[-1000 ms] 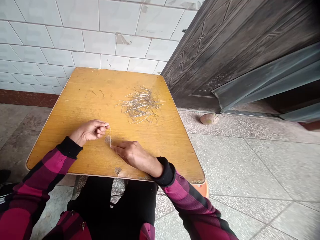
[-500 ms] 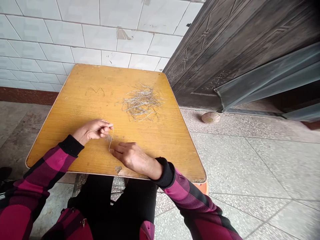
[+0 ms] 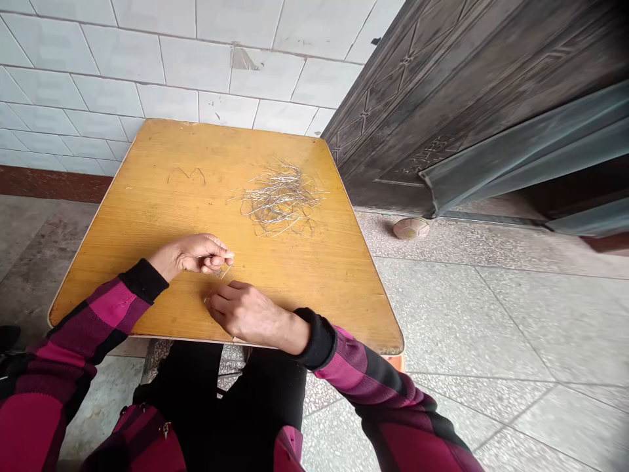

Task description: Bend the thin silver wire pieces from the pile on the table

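A thin silvery wire [image 3: 227,271] runs between my two hands above the near part of the table. My left hand [image 3: 204,254] pinches it between thumb and forefinger. Closed fingers of my right hand [image 3: 240,311] grip the wire lower down, close to the front edge; a short bit of it shows beside the fingertips. Farther back lies a tangled pile of cut wires [image 3: 282,196], apart from both hands. Two or so bent dark wires [image 3: 187,176] rest at the back left.
The wooden table [image 3: 162,144] stands against a white tiled wall [image 3: 226,108]. Right of it are a dark carved door [image 3: 388,131] with a grey curtain [image 3: 491,170] and a worn ball [image 3: 411,228] on the floor. My legs [image 3: 196,393] are under the front edge.
My hands have come closer together, the left moving slightly right and the right slightly left. Less of the wire shows between them, and its curve has changed.
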### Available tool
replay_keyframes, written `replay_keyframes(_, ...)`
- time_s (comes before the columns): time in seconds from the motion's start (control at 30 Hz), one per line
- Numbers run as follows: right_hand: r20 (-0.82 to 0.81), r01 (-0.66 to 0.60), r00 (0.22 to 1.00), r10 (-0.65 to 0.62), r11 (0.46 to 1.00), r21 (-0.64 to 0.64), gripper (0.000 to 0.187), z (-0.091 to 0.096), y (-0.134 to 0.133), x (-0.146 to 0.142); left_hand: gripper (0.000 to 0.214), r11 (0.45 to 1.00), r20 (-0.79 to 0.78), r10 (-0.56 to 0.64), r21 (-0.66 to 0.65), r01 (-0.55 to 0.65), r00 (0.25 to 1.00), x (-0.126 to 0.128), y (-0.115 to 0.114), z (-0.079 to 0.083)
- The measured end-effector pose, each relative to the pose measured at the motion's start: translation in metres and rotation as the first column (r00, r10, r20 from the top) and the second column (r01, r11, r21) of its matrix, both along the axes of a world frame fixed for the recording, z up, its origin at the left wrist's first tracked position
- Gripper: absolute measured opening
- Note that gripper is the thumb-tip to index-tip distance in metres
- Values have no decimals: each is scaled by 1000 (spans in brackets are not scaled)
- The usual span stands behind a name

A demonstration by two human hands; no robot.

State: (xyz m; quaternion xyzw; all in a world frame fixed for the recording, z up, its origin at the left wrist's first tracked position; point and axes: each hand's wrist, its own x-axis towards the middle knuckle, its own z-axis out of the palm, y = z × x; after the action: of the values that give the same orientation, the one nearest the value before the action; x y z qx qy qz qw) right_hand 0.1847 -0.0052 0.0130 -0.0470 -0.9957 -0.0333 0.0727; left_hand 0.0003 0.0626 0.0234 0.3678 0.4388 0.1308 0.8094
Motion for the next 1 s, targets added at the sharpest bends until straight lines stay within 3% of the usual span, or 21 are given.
replay_keyframes(0.2,-78,2,997,0,1000,31,22,-3,1,-2,16,997,-19,-39,59,40,999,0,-1,0)
replay_keyframes(0.37,-178,54,983,-49,998,28,20,-8,0,0,21,969,-89,-80,225,98,993,-9,1,3)
replay_keyframes(0.6,-192,292,935,-298,954,-60,21,-14,15,6,25,900,-199,209,423,-109,957,-30,-3,4)
replay_keyframes(0.8,-140,398,888,-438,885,-243,18,-6,30,16,32,786,-394,4,569,241,919,-15,-29,4)
replay_keyframes(0.9,-146,409,878,-456,873,-264,19,-8,32,16,35,722,-423,-16,622,303,906,-5,-36,5)
replay_keyframes(1.0,-150,417,872,-465,868,-268,19,-11,33,15,30,712,-428,20,641,287,904,1,-38,4)
